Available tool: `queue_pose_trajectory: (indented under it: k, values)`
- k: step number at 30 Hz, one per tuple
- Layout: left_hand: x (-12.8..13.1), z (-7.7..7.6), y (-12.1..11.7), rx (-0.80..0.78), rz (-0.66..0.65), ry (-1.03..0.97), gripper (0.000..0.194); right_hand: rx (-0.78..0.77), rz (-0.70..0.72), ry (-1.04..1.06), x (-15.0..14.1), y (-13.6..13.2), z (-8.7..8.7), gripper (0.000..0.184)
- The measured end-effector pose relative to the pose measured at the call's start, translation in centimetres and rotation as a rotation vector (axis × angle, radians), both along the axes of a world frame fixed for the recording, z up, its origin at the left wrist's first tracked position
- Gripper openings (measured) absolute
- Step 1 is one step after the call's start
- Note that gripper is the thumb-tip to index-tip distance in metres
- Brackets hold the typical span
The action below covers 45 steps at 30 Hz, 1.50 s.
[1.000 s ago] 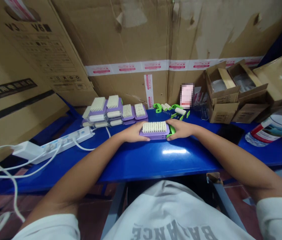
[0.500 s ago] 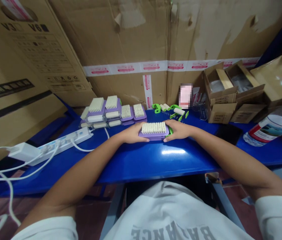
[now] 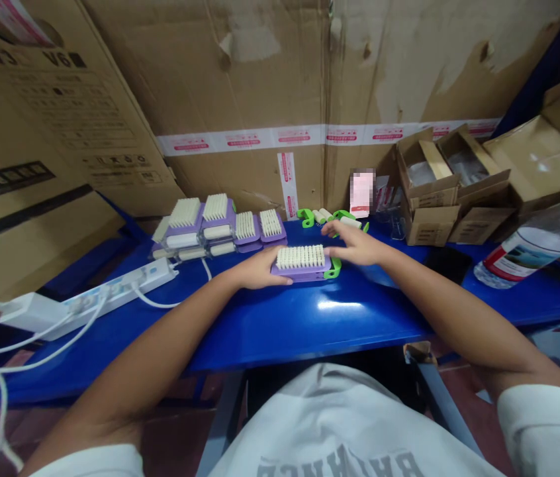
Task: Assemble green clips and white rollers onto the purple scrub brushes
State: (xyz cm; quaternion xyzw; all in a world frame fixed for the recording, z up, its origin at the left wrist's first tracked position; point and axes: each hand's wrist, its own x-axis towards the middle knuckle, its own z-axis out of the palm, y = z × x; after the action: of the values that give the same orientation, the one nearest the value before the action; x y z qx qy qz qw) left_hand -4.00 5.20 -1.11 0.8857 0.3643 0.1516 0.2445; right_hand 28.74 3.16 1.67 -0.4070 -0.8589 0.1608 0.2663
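Note:
A purple brush (image 3: 302, 260) with cream bristles facing up rests at the middle of the blue table. My left hand (image 3: 260, 266) grips its left end, thumb along the near side. A green clip-like piece (image 3: 333, 267) sits at the brush's right end. Just above that end is my right hand (image 3: 354, 244), fingers apart and holding nothing. Behind it lie a green curved part (image 3: 305, 217), cream rollers (image 3: 324, 215) and other small green parts, partly hidden by the hand.
Several purple brushes (image 3: 220, 222) are stacked at the back left. A white power strip (image 3: 111, 295) with cables lies on the left. Small open cardboard boxes (image 3: 431, 222) and a plastic bottle (image 3: 523, 248) stand on the right. Tall cardboard (image 3: 240, 79) closes off the back.
My right hand has let go of the brush's right end and lifted, fingers opening; the green piece there shows more fully. My left hand keeps its grip. The view has shifted slightly.

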Motion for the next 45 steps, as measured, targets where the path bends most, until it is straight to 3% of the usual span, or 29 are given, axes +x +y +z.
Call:
queue_pose_trajectory:
  k: [3, 5, 8, 15, 22, 37, 45]
  values:
    - [-0.1, 0.0, 0.0, -0.009, -0.02, -0.019, 0.091, 0.187, -0.307, 0.184, 2.4, 2.2, 0.7, 0.034]
    - [-0.1, 0.0, 0.0, -0.011, -0.032, -0.024, 0.091, 0.284, -0.489, 0.273, 4.4, 4.2, 0.8, 0.035]
    - [-0.1, 0.0, 0.1, -0.003, -0.018, -0.005, 0.092, 0.281, -0.657, 0.303, 7.0, 7.0, 0.3, 0.04]
    - [-0.1, -0.1, 0.2, 0.013, -0.01, 0.024, 0.093, 0.309, -0.679, 0.224, 8.9, 10.6, -1.7, 0.049]
    - [-0.3, -0.5, 0.4, 0.042, -0.032, 0.006, 0.091, 0.346, -0.653, 0.215, 9.5, 12.6, -1.3, 0.053]
    - [-0.4, -0.6, 0.5, 0.038, -0.032, 0.012, 0.094, 0.311, -0.686, 0.213, 9.4, 12.8, -1.4, 0.052]
    - [-0.3, -0.2, 0.3, 0.006, -0.014, 0.029, 0.094, 0.371, -0.681, 0.246, 8.8, 12.2, -1.2, 0.052]
